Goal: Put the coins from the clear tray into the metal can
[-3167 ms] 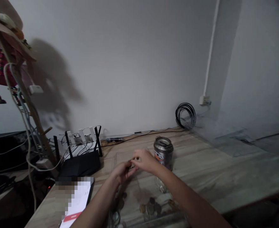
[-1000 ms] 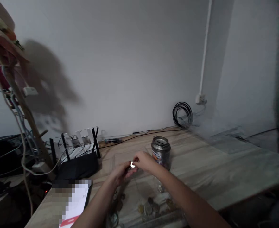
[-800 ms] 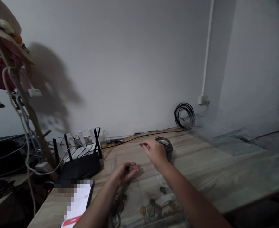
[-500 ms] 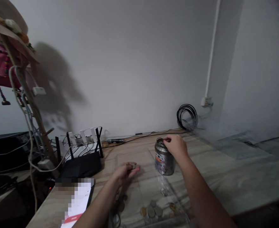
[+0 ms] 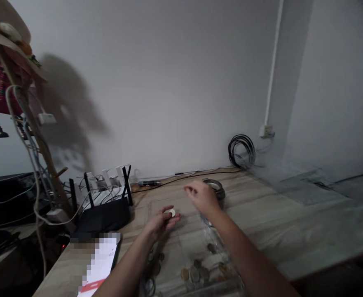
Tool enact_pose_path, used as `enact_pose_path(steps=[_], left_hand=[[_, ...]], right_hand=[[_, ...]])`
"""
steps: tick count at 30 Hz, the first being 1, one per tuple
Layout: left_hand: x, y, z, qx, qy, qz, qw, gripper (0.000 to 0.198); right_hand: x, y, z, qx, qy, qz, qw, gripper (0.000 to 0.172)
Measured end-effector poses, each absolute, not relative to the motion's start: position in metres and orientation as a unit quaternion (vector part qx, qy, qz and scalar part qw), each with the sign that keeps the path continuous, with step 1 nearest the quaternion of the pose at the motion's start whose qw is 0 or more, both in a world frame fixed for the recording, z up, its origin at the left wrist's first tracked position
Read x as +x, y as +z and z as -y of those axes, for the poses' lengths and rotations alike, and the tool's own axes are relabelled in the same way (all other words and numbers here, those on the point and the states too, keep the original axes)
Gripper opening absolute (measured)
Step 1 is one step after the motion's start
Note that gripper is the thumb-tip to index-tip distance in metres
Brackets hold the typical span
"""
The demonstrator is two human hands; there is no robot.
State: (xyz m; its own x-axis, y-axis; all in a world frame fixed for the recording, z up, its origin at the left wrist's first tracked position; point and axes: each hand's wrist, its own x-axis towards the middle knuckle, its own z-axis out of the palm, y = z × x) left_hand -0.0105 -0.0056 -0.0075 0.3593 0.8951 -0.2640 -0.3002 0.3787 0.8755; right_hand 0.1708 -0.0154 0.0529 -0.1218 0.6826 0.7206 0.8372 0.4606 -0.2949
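A pale round coin [image 5: 172, 213] is held between the thumb and fingers of my left hand [image 5: 162, 222], palm partly up above the table. My right hand [image 5: 202, 196] is in the air in front of a metal can [image 5: 218, 190] and hides most of its front. Its fingers are loosely bent and slightly apart, and no coin shows in them. Of the can I see mainly the round top rim and part of its side. Several loose coins [image 5: 195, 274] lie near the table's front edge, between my forearms, in or on a clear plastic tray [image 5: 227, 284].
On the left stand a black router [image 5: 104, 216] with upright antennas and a phone [image 5: 102, 260] with a lit screen. A pen-like object [image 5: 149, 183] and a thin black cable lie along the wall. Coiled black cable [image 5: 242, 151] leans at the back right of the wooden table [image 5: 280, 222].
My right hand has left the can's lid and moved left towards my left hand. The coin in my left hand now shows its face more fully. The view has shifted slightly.
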Motion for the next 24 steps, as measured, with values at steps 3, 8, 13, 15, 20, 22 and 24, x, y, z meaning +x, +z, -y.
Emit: enact_pose_path(steps=[3,8,13,15,20,22,24], left_hand=[[-0.011,-0.009,0.005,0.388,0.406,-0.377,0.737,0.037],[-0.012,-0.01,0.004,0.368,0.383,-0.363,0.766,0.028],[-0.014,-0.01,0.004,0.34,0.362,-0.361,0.789,0.046],[-0.013,-0.01,0.004,0.335,0.363,-0.378,0.783,0.048],[-0.01,-0.009,0.005,0.343,0.373,-0.404,0.761,0.043],[-0.01,-0.009,0.005,0.336,0.379,-0.404,0.762,0.043],[-0.011,-0.009,0.004,0.318,0.376,-0.398,0.774,0.038]], right_hand=[[0.144,0.029,0.01,-0.472,0.048,0.83,0.294,0.022],[0.134,0.018,0.006,-0.48,0.116,0.831,0.256,0.02],[0.166,0.053,0.015,-0.539,-0.082,0.717,0.435,0.019],[0.188,0.063,0.016,-0.595,-0.147,0.642,0.461,0.019],[0.233,0.064,0.004,-0.708,-0.1,0.566,0.41,0.018],[0.239,0.061,0.0,-0.704,-0.07,0.585,0.395,0.018],[0.236,0.061,0.001,-0.693,-0.09,0.596,0.396,0.017]])
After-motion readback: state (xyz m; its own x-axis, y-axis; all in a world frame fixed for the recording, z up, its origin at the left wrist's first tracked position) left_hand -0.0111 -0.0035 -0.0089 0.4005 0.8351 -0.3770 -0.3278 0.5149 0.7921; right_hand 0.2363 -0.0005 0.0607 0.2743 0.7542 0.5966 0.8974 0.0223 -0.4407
